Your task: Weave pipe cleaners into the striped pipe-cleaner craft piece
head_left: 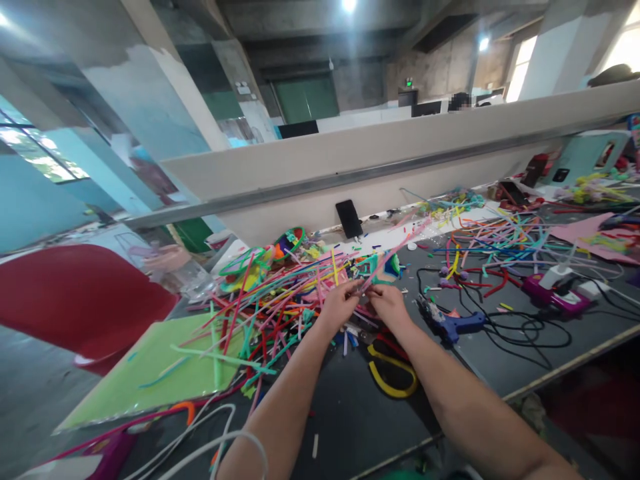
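Far left, off the counter's edge: a red chair (75, 300) stands beside the dark counter (350, 420).
Green sheet (150, 373): lies flat on the counter's left part, with loose strands across it.
Pipe-cleaner heap (265, 300): a tangle of many colours, spreading from the green sheet up to the hands.
Left hand (340, 303): at the heap's right edge, its grip pinched together on the pink pipe cleaner.
Phone (349, 218): dark, leaning upright against the white divider behind the heap.
Pink pipe cleaner (400, 250): held between both hands, its free length slanting up and to the right above the counter.
Right hand (389, 305): just beside the left, fingertips meeting it, grip closed on the same strand.
Scissors (393, 377): yellow-handled, flat on the counter under the right forearm.
Glue gun (450, 323): blue, lying on its side just right of the right hand.
Black cables (525, 327): looped on the counter beyond the glue gun.
Second heap (500, 240): more coloured strands, farther right and well apart from the hands.
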`<state>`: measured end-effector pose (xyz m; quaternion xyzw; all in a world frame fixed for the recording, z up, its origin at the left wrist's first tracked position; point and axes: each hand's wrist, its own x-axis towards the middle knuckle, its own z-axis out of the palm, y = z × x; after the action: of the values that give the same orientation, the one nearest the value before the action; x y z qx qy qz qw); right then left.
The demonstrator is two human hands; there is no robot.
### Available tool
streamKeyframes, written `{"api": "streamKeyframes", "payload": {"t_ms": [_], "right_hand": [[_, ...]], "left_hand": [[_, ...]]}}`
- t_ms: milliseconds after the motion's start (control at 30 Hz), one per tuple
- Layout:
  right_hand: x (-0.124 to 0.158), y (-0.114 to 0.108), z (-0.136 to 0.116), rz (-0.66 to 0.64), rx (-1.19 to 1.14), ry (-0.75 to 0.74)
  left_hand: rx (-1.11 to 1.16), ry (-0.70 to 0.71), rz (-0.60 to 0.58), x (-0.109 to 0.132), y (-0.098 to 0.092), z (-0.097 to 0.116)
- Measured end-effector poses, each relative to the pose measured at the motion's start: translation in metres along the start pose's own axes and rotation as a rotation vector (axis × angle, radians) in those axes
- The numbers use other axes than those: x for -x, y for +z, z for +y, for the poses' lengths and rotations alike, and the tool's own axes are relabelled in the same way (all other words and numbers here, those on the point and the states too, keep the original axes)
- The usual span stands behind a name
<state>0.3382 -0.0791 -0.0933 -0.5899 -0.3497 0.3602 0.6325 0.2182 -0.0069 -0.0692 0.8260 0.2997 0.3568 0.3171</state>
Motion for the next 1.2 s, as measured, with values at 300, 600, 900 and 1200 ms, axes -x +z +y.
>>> {"api": "streamKeyframes", "payload": {"t_ms": [300,600,900,1200], "right_hand": [[0.004,-0.014,-0.019,0.084,0.241,-0.153],[0.018,-0.013,-0.04,-0.154,-0.237,-0.27],[0.03,-0.001,-0.029,-0.443,0.016,-0.206],[0.035,0.022,-0.011,-0.489,0.003,0.012]], "left_hand": [[0.107,-0.093,-0.119,-0.002,-0.006,-0.003],[-0.14,0.007,-0.051,-0.002,-0.003,-0.008],[-0.156,-0.028,-0.02,-0.005,-0.012,-0.017],[-0.306,0.03,0.08,-0.001,-0.012,-0.014]]}}
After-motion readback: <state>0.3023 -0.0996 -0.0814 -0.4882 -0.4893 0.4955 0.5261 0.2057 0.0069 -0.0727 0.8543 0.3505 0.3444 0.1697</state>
